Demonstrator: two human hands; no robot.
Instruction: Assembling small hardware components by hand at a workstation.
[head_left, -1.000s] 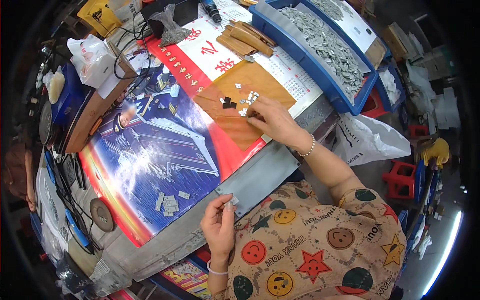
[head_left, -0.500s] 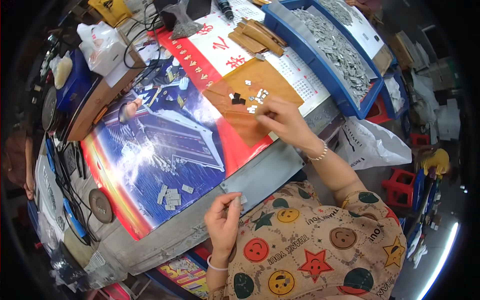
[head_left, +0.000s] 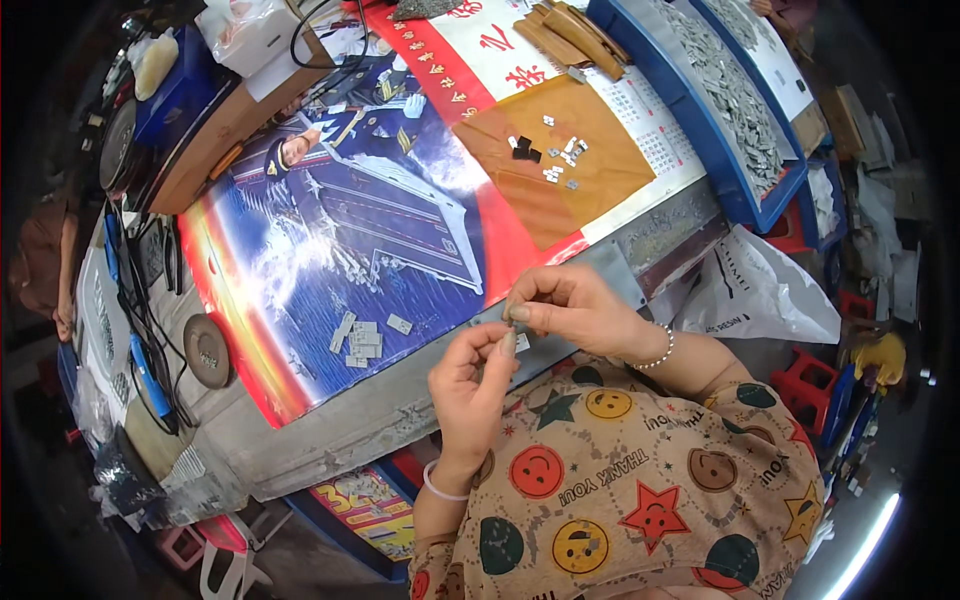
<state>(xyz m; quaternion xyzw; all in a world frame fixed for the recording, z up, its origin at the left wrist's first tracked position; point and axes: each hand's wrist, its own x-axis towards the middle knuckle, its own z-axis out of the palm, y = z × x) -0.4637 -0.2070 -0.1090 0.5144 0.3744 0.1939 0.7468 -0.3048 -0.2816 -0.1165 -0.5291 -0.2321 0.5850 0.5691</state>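
Both hands meet at the bench edge, left hand and right hand pinching one small grey piece

Colourful poster on the bench, blue tray of grey parts, white plastic bag, brown paper sheet

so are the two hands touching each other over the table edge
Touching. The head view shows the left hand and the right hand meeting fingertip to fingertip around a small grey piece, with no gap visible between them.
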